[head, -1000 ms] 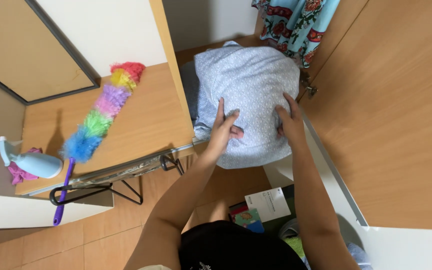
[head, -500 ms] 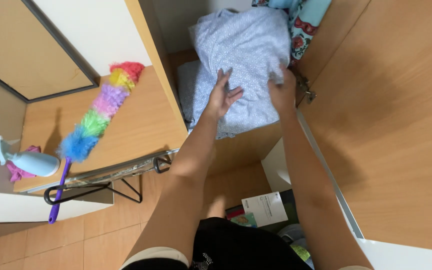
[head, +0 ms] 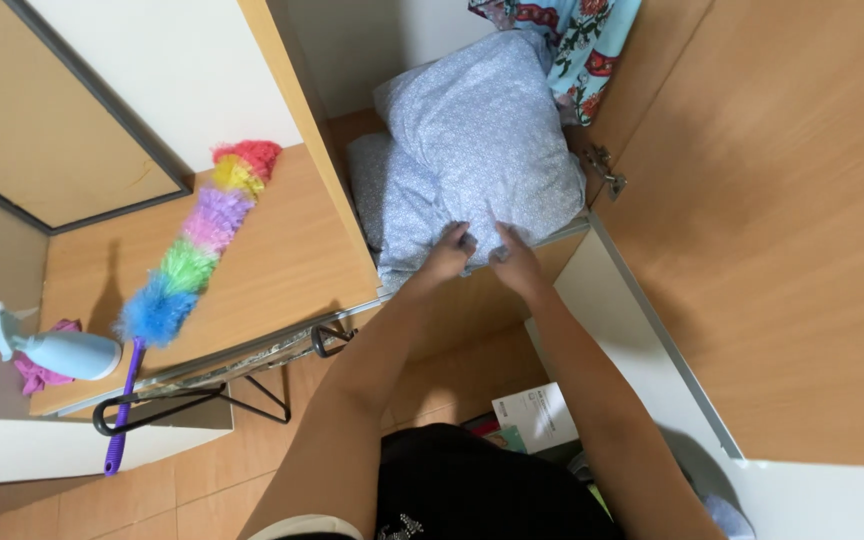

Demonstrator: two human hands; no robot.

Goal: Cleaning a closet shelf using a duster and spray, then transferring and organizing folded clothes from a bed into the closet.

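A pale blue spray bottle (head: 57,352) is lying far left of the pillow, on the outer end of the wooden bench (head: 282,265), with a pink cloth (head: 40,372) tucked just behind it. A rainbow duster (head: 192,250) is stretching across the bench between the bottle and the pillow, its purple handle (head: 120,410) hanging past the bench edge above a black wire stand (head: 202,395).

The pillow (head: 487,135), light blue with a fine pattern, is sitting in the open cupboard compartment, leaning on a second pillow (head: 387,205) of the same cloth at its left. The left hand (head: 449,252) is pinching the pillow's near lower edge, its grip closing on the fabric. Just beside it, the right hand (head: 514,258) is clutching the same edge, grip closed on the cloth too; the two hands are almost touching.

Above and right of the pillow, a flowered teal cloth (head: 577,45) is hanging. The wooden door (head: 792,220) is standing open at the pillow's right.
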